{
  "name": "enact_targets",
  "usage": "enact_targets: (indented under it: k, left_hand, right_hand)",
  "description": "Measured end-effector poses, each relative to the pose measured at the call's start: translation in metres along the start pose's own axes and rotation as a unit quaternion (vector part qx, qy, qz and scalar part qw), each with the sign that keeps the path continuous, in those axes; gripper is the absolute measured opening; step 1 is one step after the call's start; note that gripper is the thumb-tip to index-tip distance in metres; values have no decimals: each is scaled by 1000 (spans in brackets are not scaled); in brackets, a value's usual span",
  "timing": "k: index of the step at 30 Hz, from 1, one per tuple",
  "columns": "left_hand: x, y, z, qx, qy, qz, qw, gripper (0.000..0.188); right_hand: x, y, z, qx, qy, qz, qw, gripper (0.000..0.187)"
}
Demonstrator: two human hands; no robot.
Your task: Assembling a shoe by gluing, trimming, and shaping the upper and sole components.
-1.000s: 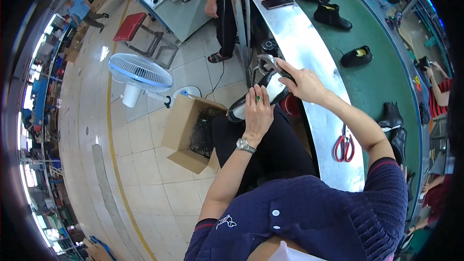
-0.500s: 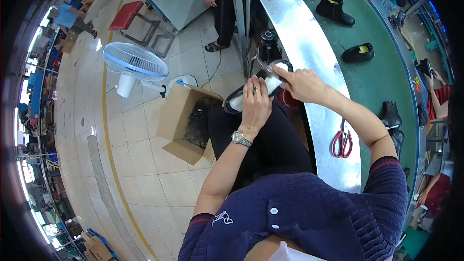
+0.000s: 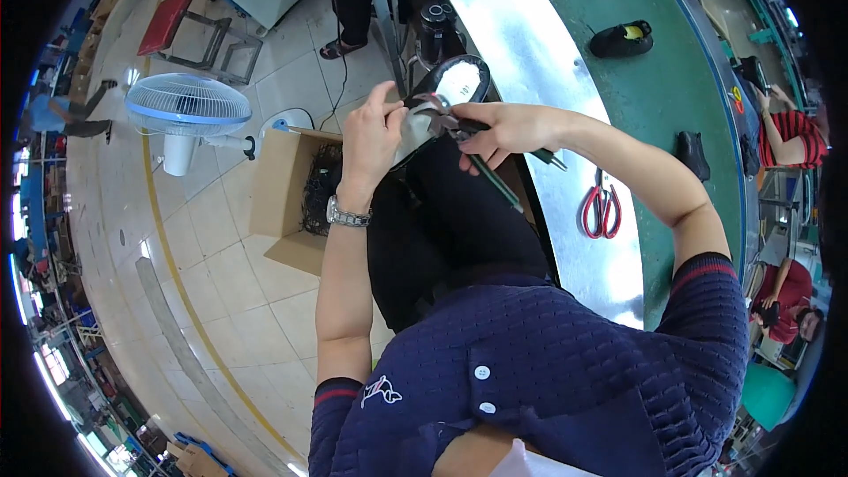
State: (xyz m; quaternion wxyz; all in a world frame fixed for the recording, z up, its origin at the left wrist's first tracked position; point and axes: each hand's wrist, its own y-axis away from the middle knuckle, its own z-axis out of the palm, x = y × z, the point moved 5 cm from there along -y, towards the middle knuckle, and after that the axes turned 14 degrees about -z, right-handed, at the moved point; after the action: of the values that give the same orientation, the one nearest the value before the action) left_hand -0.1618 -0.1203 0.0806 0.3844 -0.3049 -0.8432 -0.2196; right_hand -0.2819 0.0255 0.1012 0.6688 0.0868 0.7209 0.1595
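Note:
A black shoe (image 3: 459, 82) with a whitish underside faces up over my lap. My left hand (image 3: 371, 143) curls at the shoe's left edge, its fingers bent against it and partly hidden. In my right hand (image 3: 511, 129) is a pair of pincers (image 3: 493, 182) with dark green handles and a metal head. That head lies over the middle of the shoe, close to my left fingers; whether its jaws grip the material cannot be made out.
Red-handled scissors (image 3: 601, 210) lie on the metal ledge (image 3: 565, 79) to my right. Beyond it, black boots (image 3: 622, 39) stand on a green surface. An open cardboard box (image 3: 281, 185) and a fan (image 3: 187, 106) are to my left. A person's legs (image 3: 352, 0) show ahead.
My view has shifted and the shoe lies differently. My left hand has gone from flat on the shoe to curled at its edge. The pincers' green handles now show in my right hand.

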Motion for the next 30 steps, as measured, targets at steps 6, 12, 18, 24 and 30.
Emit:
enact_targets:
  k: [6, 12, 18, 24, 30]
  left_hand:
    - [17, 35, 6, 39, -181, 106, 977, 63]
    - [8, 54, 39, 127, -291, 127, 940, 70]
    - [4, 57, 56, 175, -434, 128, 875, 71]
    - [-7, 59, 59, 213, -402, 150, 878, 63]
    - [-11, 56, 61, 221, -336, 186, 897, 53]
  right_hand:
    - [-2, 4, 18, 32, 170, 17, 985, 53]
    - [-21, 5, 8, -1, 235, 16, 972, 54]
    - [-35, -13, 11, 161, 559, -98, 807, 63]
    - [-41, -15, 20, 141, 547, -135, 814, 72]
    - [-20, -25, 20, 104, 584, -91, 800, 62]
